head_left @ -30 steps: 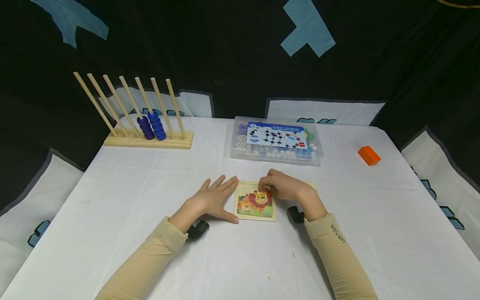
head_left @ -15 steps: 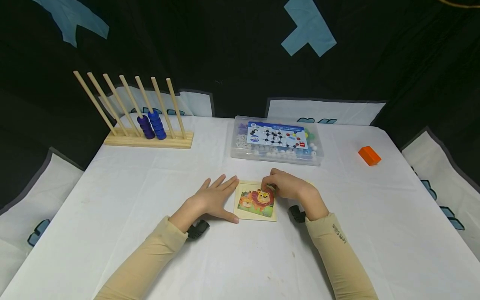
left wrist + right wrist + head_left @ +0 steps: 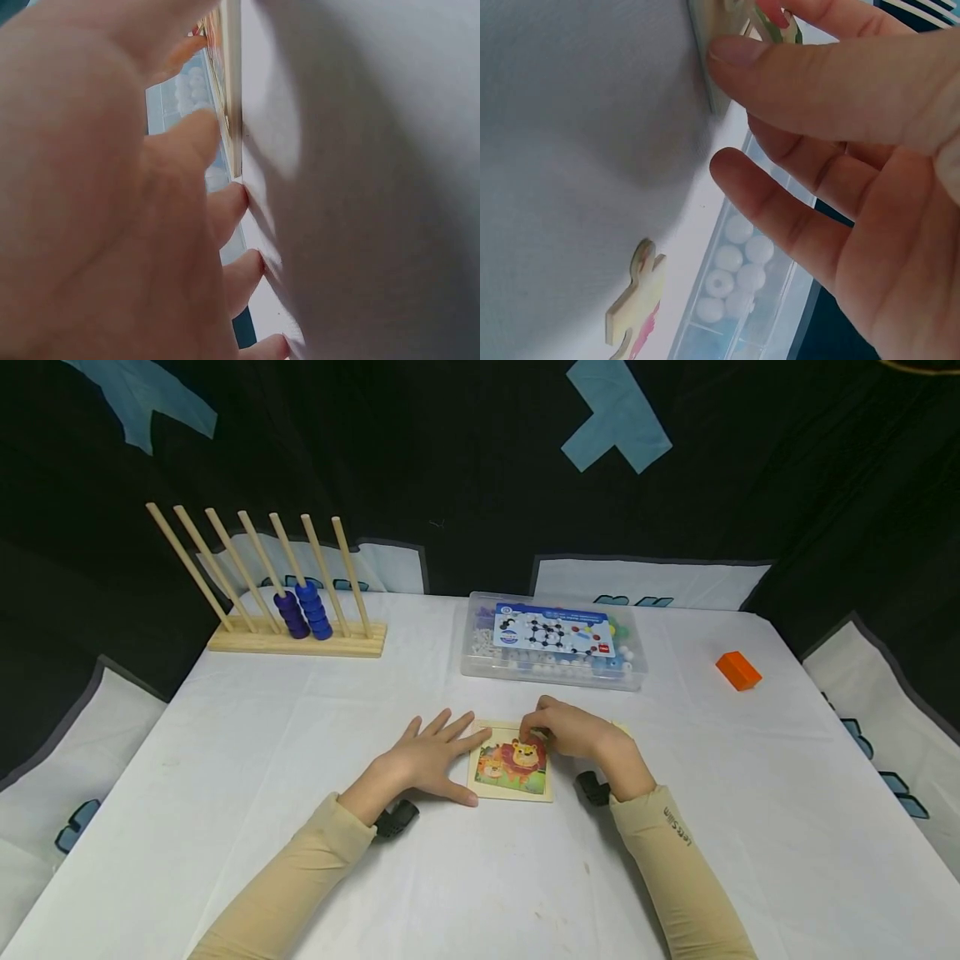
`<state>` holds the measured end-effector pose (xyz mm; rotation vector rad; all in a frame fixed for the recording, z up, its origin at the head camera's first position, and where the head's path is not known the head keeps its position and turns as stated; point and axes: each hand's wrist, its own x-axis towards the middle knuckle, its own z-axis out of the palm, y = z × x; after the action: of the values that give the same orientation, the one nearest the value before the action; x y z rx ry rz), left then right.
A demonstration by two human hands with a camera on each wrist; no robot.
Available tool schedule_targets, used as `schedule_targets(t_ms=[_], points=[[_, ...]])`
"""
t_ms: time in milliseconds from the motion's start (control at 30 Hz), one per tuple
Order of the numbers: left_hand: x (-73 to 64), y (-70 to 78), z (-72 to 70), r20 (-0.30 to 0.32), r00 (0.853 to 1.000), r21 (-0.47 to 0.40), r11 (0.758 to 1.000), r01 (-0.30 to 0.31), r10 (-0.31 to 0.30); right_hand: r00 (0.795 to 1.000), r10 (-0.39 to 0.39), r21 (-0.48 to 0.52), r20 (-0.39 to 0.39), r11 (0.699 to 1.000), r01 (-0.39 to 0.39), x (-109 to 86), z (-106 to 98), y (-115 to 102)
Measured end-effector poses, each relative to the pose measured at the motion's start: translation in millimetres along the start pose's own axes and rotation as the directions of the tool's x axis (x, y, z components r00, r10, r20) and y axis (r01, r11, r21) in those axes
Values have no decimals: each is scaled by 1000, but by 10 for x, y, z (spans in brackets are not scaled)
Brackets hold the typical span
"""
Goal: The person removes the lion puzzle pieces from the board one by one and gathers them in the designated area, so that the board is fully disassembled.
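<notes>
A wooden jigsaw puzzle frame [image 3: 510, 793] lies flat on the white table, with a lion-and-tiger picture in it. The picture [image 3: 512, 768] sits slightly askew, and bare wood shows along its left and lower sides. My left hand [image 3: 426, 762] is spread flat at the frame's left side, its index finger reaching over the upper left corner. At the upper right of the picture, my right hand [image 3: 573, 729] bends its fingers and pinches a puzzle piece [image 3: 791, 31] between thumb and index finger. That piece is mostly hidden by the fingers in the head view.
A loose puzzle piece [image 3: 639, 300] lies on the table beside the right hand. Behind the frame is a clear plastic box [image 3: 555, 672] of beads. A wooden peg abacus [image 3: 300, 645] stands back left; an orange block [image 3: 738, 671] lies at the right.
The picture turned askew and shifted right in the frame, then turned partly back. My left index finger has moved onto the frame's corner. The right hand has shifted only slightly.
</notes>
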<state>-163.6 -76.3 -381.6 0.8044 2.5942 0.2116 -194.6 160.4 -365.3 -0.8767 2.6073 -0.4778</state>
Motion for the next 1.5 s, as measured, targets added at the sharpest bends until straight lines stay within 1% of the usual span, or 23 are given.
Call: schedule_targets(t_ms=[200, 533, 800, 967, 1067, 1167, 1267, 1400, 1500], points=[[7, 6, 8, 12, 1000, 14, 1000, -1, 1, 1000, -15, -7, -12, 1000, 15, 15, 29, 11], [16, -7, 19, 16, 1000, 2, 1000, 1, -1, 1000, -11, -18, -21, 1000, 11, 29, 37, -7], [20, -13, 32, 25, 1000, 18, 1000, 3, -3, 997, -28, -37, -75, 999, 25, 36, 41, 23], [26, -11, 26, 34, 999, 20, 1000, 11, -12, 996, -36, -41, -78, 999, 32, 41, 39, 42], [28, -5, 16, 30, 1000, 15, 1000, 7, -8, 996, -36, -37, -77, 999, 33, 32, 25, 53], [22, 3, 10, 27, 1000, 9, 1000, 0, -1, 997, -15, -13, -69, 1000, 14, 10, -3, 63], [13, 10, 6, 25, 1000, 8, 1000, -4, 4, 997, 25, 17, -70, 1000, -24, -29, -48, 94], [4, 16, 0, 23, 1000, 1, 1000, -6, 6, 995, 56, 44, -85, 998, -53, -110, -131, 179], [-1, 15, -2, 25, 1000, -4, 1000, -3, 3, 993, 94, 90, -73, 992, -87, -193, -201, 255]])
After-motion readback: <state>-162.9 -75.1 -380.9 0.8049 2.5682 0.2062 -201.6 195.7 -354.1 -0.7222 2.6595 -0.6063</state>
